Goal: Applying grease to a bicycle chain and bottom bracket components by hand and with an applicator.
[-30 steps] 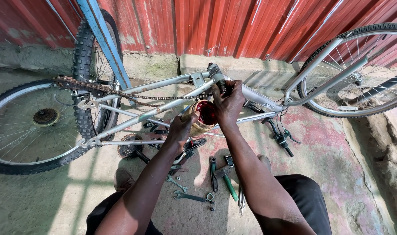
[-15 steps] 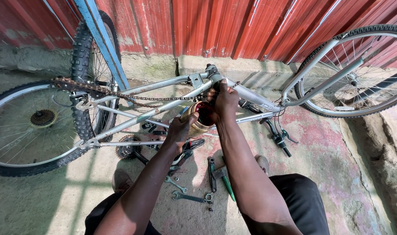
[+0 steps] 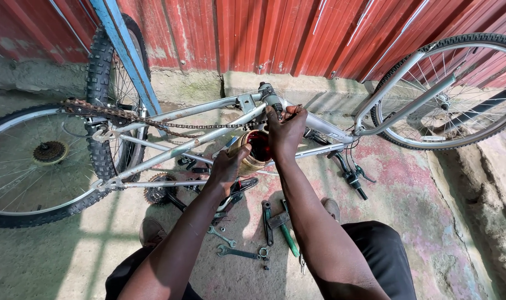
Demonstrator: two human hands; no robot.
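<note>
A silver bicycle frame (image 3: 186,145) stands upside down in front of me, its rusty chain (image 3: 153,119) hanging slack along the stays. My left hand (image 3: 226,166) grips a small round tin (image 3: 254,150) with dark red grease inside, held just under the frame. My right hand (image 3: 286,126) presses its fingers on the frame's bottom bracket shell (image 3: 268,99), right above the tin.
The rear wheel (image 3: 36,161) with its sprocket lies to the left, the front wheel (image 3: 458,91) to the right. Spanners (image 3: 239,253), a green-handled tool (image 3: 289,240) and a loose crank with chainring (image 3: 159,193) lie on the concrete by my shoes. A red corrugated wall (image 3: 297,33) stands behind.
My right hand has shifted slightly along the bottom bracket, and the view has moved closer. The left hand keeps holding the tin.
</note>
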